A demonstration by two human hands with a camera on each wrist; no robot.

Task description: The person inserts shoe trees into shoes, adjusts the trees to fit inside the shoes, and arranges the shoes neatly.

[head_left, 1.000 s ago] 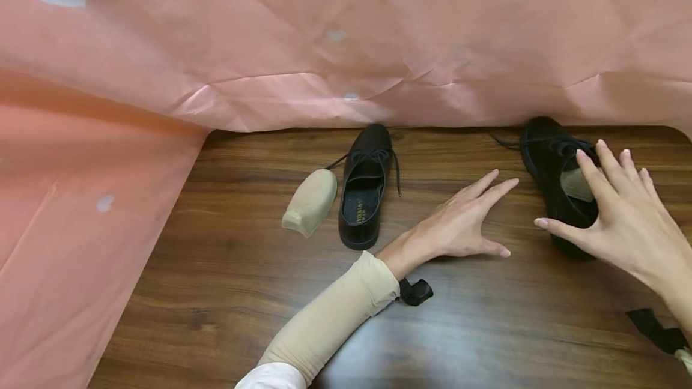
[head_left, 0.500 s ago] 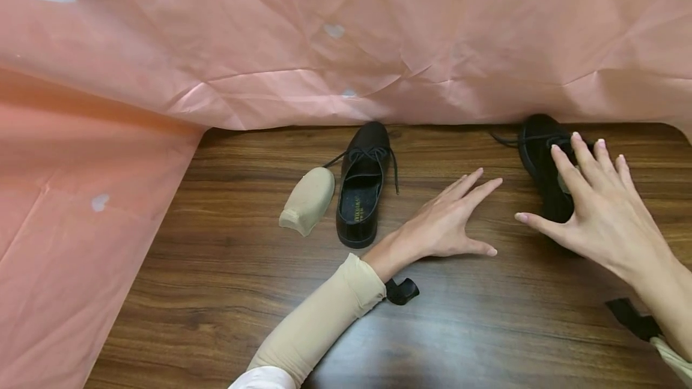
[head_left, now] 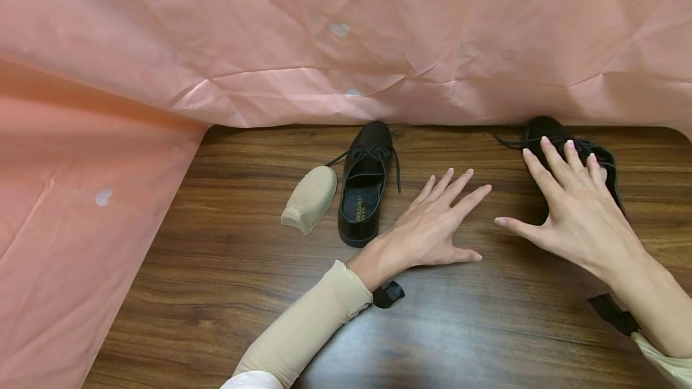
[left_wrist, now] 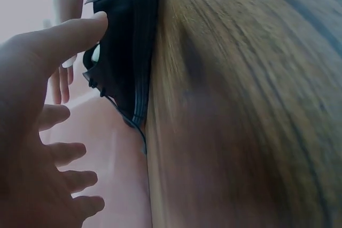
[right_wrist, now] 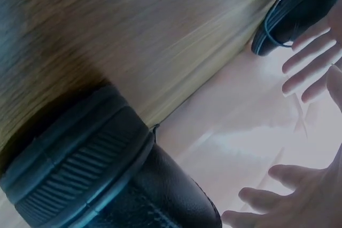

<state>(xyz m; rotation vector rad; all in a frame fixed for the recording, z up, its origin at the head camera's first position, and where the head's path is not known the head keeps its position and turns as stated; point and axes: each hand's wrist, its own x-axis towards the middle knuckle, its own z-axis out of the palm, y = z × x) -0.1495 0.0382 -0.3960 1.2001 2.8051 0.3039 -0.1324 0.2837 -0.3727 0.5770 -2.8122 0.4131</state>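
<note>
Two black lace-up shoes stand on a wood-grain surface (head_left: 216, 293), toes toward the pink sheet. My left hand (head_left: 427, 227) hovers with fingers spread, between the left shoe (head_left: 373, 137) and the right shoe (head_left: 540, 128). My right hand (head_left: 581, 221) is spread over the right shoe and covers much of it; it holds nothing, and I cannot tell if it touches. The left wrist view shows a pale insert (left_wrist: 96, 53) in that shoe's opening. Left of the left shoe lies a beige shoe-shaped insert (head_left: 310, 197), beside a loose lace.
A pink sheet (head_left: 270, 29) with pale hearts hangs along the back and left side of the surface. Black pieces (head_left: 388, 294) show by the left wrist, and a black strap (head_left: 611, 312) by the right one.
My right hand has moved left over the right shoe, covering more of its middle. My left hand has drifted left, its fingers spreading wider. Shoes and beige insert look unmoved.
</note>
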